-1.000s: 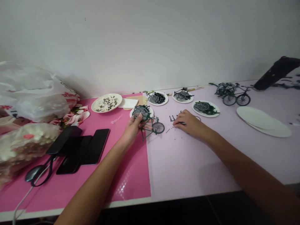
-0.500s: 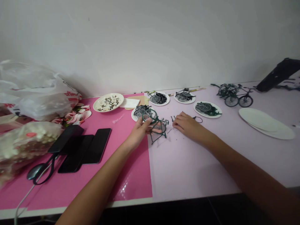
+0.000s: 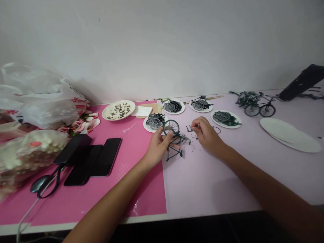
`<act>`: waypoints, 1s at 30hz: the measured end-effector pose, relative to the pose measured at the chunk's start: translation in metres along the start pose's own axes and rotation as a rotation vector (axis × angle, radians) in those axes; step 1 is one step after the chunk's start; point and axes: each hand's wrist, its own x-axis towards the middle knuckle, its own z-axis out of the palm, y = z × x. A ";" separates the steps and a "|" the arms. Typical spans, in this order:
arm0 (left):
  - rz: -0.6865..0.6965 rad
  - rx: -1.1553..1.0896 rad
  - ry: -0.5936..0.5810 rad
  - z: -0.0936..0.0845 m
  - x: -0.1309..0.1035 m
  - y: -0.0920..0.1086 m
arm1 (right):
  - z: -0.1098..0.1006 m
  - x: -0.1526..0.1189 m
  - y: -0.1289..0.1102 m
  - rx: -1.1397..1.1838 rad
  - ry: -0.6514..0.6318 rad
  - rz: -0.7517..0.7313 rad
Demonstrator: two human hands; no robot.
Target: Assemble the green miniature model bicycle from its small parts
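Observation:
Between thumb and fingers, my left hand (image 3: 159, 145) grips a dark green model bicycle (image 3: 174, 152) over the seam of the pink and lilac table covers. Its one spoked wheel (image 3: 171, 128) stands upward near my thumb. To the right, my right hand (image 3: 205, 132) is raised with thumb and fingertips pinched together; whatever may be between them is too small to make out. Small dark parts (image 3: 189, 129) lie beside those fingertips, and a thin dark ring (image 3: 216, 130) lies behind the hand.
Plates of bicycle parts (image 3: 225, 119) stand along the back. Assembled model bicycles (image 3: 260, 107) and stacked white plates (image 3: 290, 135) are at right. A bowl of small pieces (image 3: 118, 110), black phones (image 3: 106, 157), a headlamp-like strap (image 3: 48, 185) and plastic bags (image 3: 40, 98) occupy the left.
My left hand has moved slightly right with the bicycle, whose wheel has turned more face-on. My right hand has lifted from the small parts, its fingers now pinched.

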 end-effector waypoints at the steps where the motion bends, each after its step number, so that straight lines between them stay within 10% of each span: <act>1: -0.001 0.006 0.001 0.003 -0.002 -0.001 | 0.001 0.000 -0.002 0.010 0.041 -0.041; 30: 0.067 -0.038 -0.095 0.025 -0.019 -0.022 | 0.017 -0.011 -0.040 0.106 0.030 -0.086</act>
